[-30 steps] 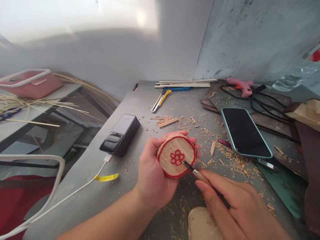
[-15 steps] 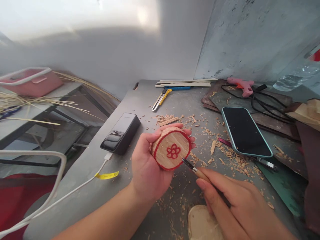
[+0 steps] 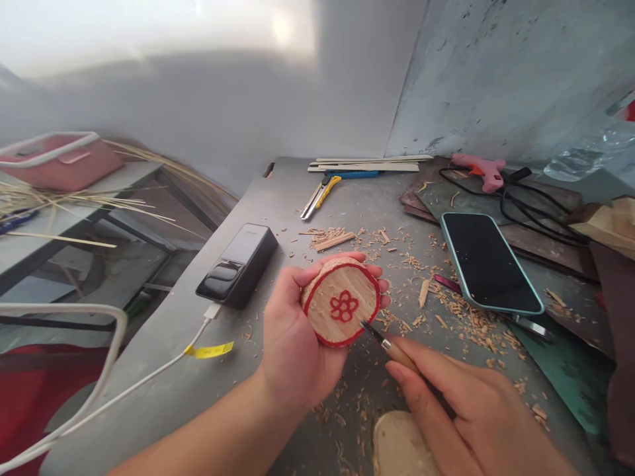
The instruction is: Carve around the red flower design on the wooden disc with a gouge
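Observation:
My left hand (image 3: 292, 337) is closed around a round wooden disc (image 3: 322, 304), whose face tilts up toward me. A red ring runs along the disc's rim, and a red flower outline sits near its middle. In my right hand (image 3: 461, 396) is a wood carving knife (image 3: 401, 356) with a wooden handle and a dark metal tip. That tip is at the disc's lower right face, just inside the red rim. Partly under my right hand, a pale wooden piece (image 3: 399, 443) lies on the table.
Wood shavings (image 3: 471, 317) litter the grey table (image 3: 198, 396). A phone (image 3: 491, 261) lies right, near a pink glue gun (image 3: 481, 172) with black cable. A yellow utility knife (image 3: 320, 197) and wooden strips (image 3: 367, 164) lie behind. At left are a black power bank (image 3: 238, 264) and white cable (image 3: 143, 383).
The disc and my left hand have shifted slightly down. The carving knife's tip has moved from the red rim slightly inward onto the bare wood.

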Available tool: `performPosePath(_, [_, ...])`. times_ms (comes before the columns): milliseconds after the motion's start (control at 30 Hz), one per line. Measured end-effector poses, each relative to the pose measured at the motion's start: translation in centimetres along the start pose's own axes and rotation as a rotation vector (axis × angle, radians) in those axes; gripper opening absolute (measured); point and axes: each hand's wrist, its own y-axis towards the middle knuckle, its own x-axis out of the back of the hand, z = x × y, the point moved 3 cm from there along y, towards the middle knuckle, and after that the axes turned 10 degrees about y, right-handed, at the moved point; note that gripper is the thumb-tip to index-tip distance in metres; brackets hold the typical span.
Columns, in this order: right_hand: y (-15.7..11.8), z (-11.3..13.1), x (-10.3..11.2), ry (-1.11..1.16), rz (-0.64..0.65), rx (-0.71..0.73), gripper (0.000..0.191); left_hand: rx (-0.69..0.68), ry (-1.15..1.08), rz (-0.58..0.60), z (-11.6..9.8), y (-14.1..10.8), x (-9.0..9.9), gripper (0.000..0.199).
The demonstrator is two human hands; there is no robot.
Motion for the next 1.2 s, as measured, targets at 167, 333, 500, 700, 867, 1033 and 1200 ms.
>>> performPosePath(167, [0.5, -0.3, 0.5, 0.040, 0.076, -0.008, 0.020, 0.096, 0.033, 0.046, -0.5, 0.6, -0.1, 0.032])
performPosePath(333, [1.3, 0.2, 1.9, 0.065, 0.012, -0.120, 0.027, 0.170, 0.072, 0.125, -0.7, 0.4, -0.4, 0.040])
performPosePath(500, [1.2, -0.1, 2.8, 0.109, -0.140, -0.119, 0.017, 0.158, 0.151, 0.163, -0.4, -0.1, -0.3, 0.041])
performPosePath(700, [0.9, -1.0, 4.4, 0.450, -0.299, -0.258, 0.019, 0.057, 0.173, 0.282, -0.6, 0.5, -0.2, 0.042])
performPosePath(867, [0.6, -0.6, 5.2, 0.604, -0.309, -0.323, 0.024, 0.116, 0.227, 0.333, 0.0, 0.6, -0.1, 0.051])
performPosePath(1033, [0.4, 0.9, 5.1, 0.595, -0.613, -0.190, 0.008, 0.181, 0.244, 0.327, 0.7, 0.7, 0.1, 0.047])
performPosePath(1200, [0.7, 1.7, 3.9, 0.480, -0.535, -0.074, 0.009, 0.193, 0.289, 0.309, 1.4, 0.9, 0.3, 0.038])
